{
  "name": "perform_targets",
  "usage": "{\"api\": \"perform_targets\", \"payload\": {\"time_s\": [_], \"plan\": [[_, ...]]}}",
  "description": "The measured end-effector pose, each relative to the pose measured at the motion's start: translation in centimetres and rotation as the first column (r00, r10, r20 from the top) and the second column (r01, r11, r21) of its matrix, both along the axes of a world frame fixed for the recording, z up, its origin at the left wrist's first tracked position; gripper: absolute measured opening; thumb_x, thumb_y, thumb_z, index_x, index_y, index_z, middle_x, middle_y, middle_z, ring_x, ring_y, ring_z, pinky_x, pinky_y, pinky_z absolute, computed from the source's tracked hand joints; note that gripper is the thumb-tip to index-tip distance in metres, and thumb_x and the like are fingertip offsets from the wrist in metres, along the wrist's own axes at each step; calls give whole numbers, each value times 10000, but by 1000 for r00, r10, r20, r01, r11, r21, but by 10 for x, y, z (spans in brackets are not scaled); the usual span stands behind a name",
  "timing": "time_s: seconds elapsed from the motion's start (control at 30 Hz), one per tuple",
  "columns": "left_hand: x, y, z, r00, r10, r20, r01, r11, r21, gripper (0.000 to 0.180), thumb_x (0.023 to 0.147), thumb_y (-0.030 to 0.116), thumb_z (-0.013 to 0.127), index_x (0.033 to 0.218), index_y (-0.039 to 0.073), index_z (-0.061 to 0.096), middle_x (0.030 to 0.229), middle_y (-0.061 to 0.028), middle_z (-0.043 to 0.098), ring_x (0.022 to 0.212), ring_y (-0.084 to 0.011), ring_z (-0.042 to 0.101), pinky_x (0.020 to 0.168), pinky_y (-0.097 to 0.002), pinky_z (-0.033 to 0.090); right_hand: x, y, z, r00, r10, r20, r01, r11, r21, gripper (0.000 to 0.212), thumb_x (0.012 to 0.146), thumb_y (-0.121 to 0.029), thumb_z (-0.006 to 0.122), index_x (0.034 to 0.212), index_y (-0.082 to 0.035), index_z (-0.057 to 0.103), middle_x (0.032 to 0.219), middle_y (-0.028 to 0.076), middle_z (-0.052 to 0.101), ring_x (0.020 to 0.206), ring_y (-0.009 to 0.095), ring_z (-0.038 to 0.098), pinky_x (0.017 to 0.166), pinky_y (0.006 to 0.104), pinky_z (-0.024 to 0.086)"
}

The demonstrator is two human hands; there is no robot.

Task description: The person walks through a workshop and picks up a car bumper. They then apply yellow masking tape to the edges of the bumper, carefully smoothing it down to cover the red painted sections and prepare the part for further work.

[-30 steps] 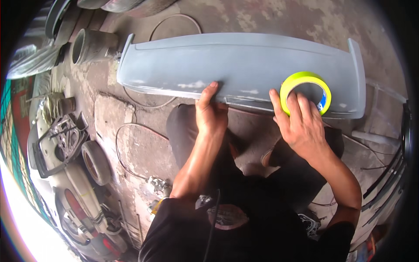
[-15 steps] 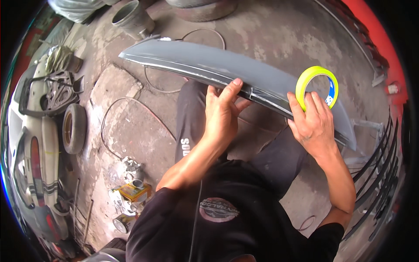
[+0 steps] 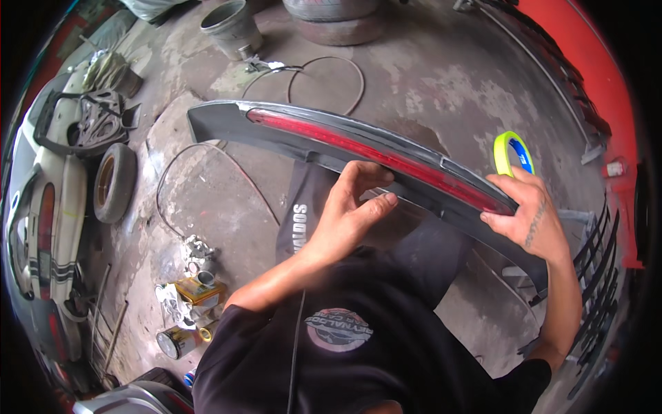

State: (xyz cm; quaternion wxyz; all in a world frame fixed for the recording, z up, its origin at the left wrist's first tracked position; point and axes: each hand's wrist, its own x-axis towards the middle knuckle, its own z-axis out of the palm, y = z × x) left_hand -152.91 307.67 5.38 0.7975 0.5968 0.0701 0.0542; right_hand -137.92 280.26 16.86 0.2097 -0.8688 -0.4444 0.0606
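A long grey car spoiler (image 3: 276,146) lies slantwise across the space above my knees, its black inner side and red brake-light strip (image 3: 358,150) facing me. At its right end my right hand (image 3: 527,207) is closed on it, thumb on the near face and fingers over the far edge. A roll of neon-yellow masking tape (image 3: 505,155) sits by those fingers, partly hidden behind the hand. My left hand (image 3: 355,203) is at the middle of the spoiler's lower edge, fingers bent and thumb apart from them; whether it touches the edge is hard to tell.
Cans and crumpled wrappings (image 3: 196,293) stand on the floor at left. Beyond them are a loose wheel (image 3: 114,183) and car body parts (image 3: 58,228). A hose (image 3: 165,165) loops over the concrete. A bucket (image 3: 231,31) and stacked tires (image 3: 334,21) are ahead; black strips (image 3: 596,297) at right.
The spoiler has been tipped over, so its red light strip now faces me instead of the smooth grey top. My left thumb has come off its surface. The tape roll has turned more edge-on.
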Motion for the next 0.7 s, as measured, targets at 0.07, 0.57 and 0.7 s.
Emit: {"api": "perform_targets", "payload": {"time_s": [0.07, 0.57, 0.7], "plan": [[-4, 2, -3, 999, 46, 1, -46, 999, 17, 492, 999, 108, 710, 1435, -8, 515, 1409, -181, 608, 1384, -287, 543, 1095, -437, 500, 7, 7, -4, 998, 12, -63, -13, 1000, -4, 516, 721, -156, 890, 1166, 47, 728, 987, 199, 669, 922, 395, 653, 861, 463, 503], [47, 70, -10, 724, 150, 673, -688, 230, 688, 503, 810, 73, 819, 1288, 63, 663, 1384, -216, 583, 1307, -446, 559, 1083, -547, 467, 74, -3, -40, 936, -59, -346, 55, 998, -21, 519, 644, -257, 899, 1034, 44, 736, 861, 102, 625, 841, 239, 613, 843, 368, 486], [86, 100, -2, 760, 53, 648, -646, -45, 762, 471, 902, 362, 804, 1273, 92, 696, 1331, -197, 625, 1318, -429, 562, 1130, -587, 401, 87, 4, -37, 879, -90, -468, 66, 996, -66, 472, 671, -263, 898, 1005, 30, 739, 831, 50, 628, 790, 148, 600, 752, 325, 483]]}}
